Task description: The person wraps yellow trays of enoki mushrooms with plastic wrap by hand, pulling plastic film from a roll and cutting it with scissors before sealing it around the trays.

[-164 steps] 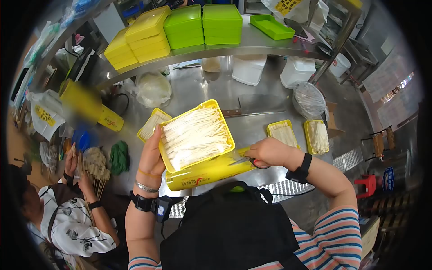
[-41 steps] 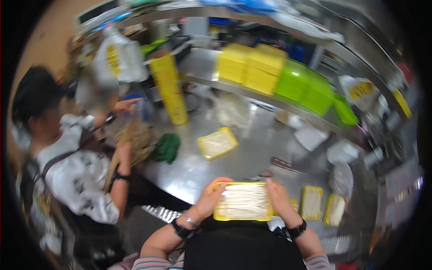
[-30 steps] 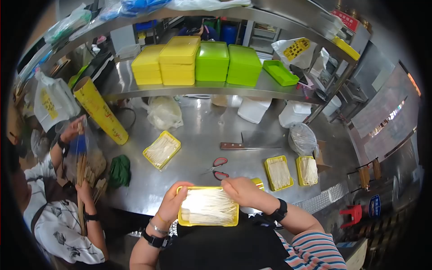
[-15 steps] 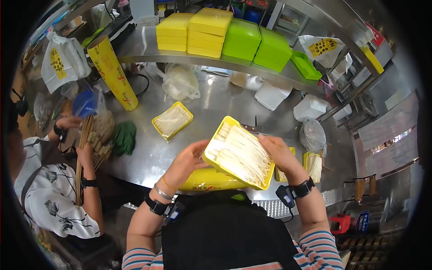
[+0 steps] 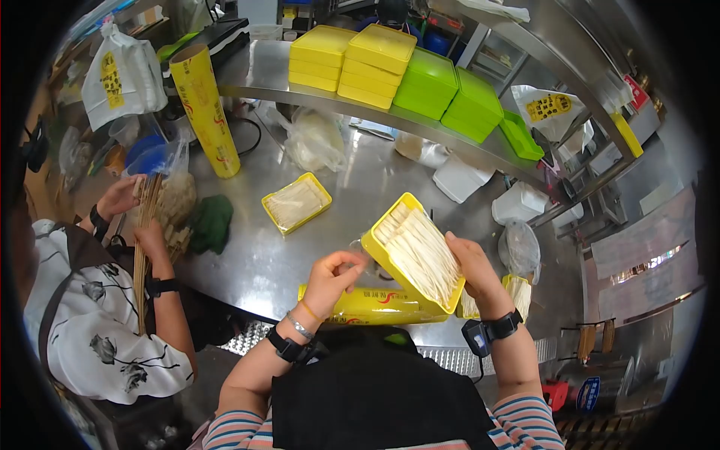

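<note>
My right hand (image 5: 478, 271) grips the right edge of a yellow tray (image 5: 453, 301), which is tilted above the counter. Long pale strands that look like enoki mushrooms (image 5: 420, 253) fill it. Just left of the tray, my left hand (image 5: 336, 280) has its fingers curled into a pinch; whether anything thin is between them I cannot make out. Below both hands a yellow-wrapped roll of cling film (image 5: 375, 304) lies along the counter's near edge. Farther back rests another yellow tray (image 5: 297, 204) of pale strands under clear film.
On the shelf are stacked yellow trays (image 5: 322, 58) and green trays (image 5: 424, 82). A second yellow roll (image 5: 206, 112) stands upright at the left. A co-worker (image 5: 112, 300) there holds thin sticks (image 5: 148, 217). Plastic bags (image 5: 313, 141) and white containers (image 5: 461, 178) sit farther back.
My left hand has come away from the tray's left side and its fingers have curled. The tray, in my right hand, is now slightly farther right and tilted more steeply.
</note>
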{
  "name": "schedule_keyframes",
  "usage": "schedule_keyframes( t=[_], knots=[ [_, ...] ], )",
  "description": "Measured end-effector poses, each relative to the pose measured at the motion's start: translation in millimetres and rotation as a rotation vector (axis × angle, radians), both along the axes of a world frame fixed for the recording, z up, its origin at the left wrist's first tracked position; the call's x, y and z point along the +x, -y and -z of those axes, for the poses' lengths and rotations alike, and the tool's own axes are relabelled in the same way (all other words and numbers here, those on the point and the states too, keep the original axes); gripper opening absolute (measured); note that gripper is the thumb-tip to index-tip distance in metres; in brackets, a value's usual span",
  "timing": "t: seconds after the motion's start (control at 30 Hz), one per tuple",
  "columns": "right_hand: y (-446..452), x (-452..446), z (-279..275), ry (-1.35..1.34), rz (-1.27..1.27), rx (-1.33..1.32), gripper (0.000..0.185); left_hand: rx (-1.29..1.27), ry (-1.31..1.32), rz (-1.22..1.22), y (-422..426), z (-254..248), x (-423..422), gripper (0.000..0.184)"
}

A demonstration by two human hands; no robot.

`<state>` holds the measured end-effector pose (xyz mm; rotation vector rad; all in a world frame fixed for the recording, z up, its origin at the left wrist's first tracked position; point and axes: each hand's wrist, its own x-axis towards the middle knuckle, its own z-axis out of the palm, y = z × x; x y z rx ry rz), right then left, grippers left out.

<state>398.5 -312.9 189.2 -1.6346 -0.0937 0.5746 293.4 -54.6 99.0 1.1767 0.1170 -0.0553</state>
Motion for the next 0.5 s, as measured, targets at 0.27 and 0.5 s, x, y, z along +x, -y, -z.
schedule_keyframes(
  t=[0.27, 0.5],
  knots=[
    [4.1, -2.1, -0.1, -0.045, 0.001, 0.023, 0.041, -0.289, 0.055, 0.077, -4.8, -7.9, -4.2, 0.028],
    [21.5, -14.0, 5.4, -0.084, -0.057, -0.001, 0.039, 0.501, 0.345, 0.097, -18.3, -3.5, -1.9, 0.012]
  ],
)
